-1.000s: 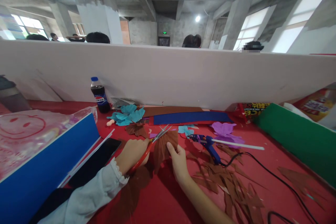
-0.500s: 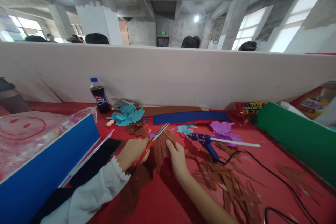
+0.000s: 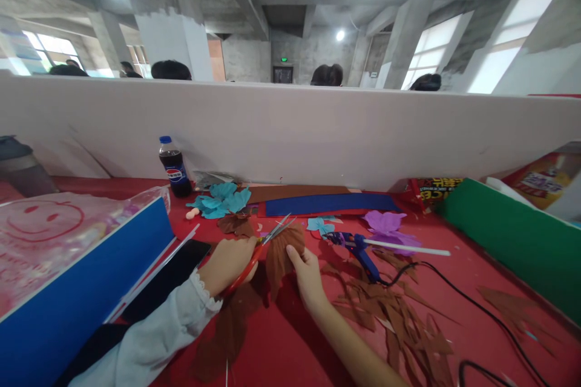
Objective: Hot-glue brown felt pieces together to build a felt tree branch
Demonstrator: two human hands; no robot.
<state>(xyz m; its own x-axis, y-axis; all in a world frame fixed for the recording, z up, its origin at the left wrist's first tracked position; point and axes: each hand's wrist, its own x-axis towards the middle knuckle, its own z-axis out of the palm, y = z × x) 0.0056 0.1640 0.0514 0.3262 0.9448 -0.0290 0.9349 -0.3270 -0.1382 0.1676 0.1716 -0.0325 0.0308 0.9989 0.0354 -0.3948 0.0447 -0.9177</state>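
My left hand (image 3: 231,263) is closed round the red handles of a pair of scissors (image 3: 273,233). The blades are parted and point up and to the right, at the top edge of a piece of brown crepe paper (image 3: 280,263). My right hand (image 3: 306,272) pinches that paper between thumb and fingers on its right side. Below my left hand lies more brown crepe paper (image 3: 229,332) on the red table. A blue glue gun (image 3: 361,251) with a white glue stick rests to the right of my right hand.
Brown paper scraps (image 3: 399,320) and a black cord (image 3: 481,302) spread over the right side. Teal paper flowers (image 3: 222,199), purple paper petals (image 3: 388,230) and a cola bottle (image 3: 175,169) stand further back. Blue (image 3: 91,260) and green (image 3: 503,236) boards flank the workspace; a white partition (image 3: 290,133) closes the back.
The scissor blades have parted; half a second ago they were nearly together. Both hands and the brown paper stay in almost the same place.
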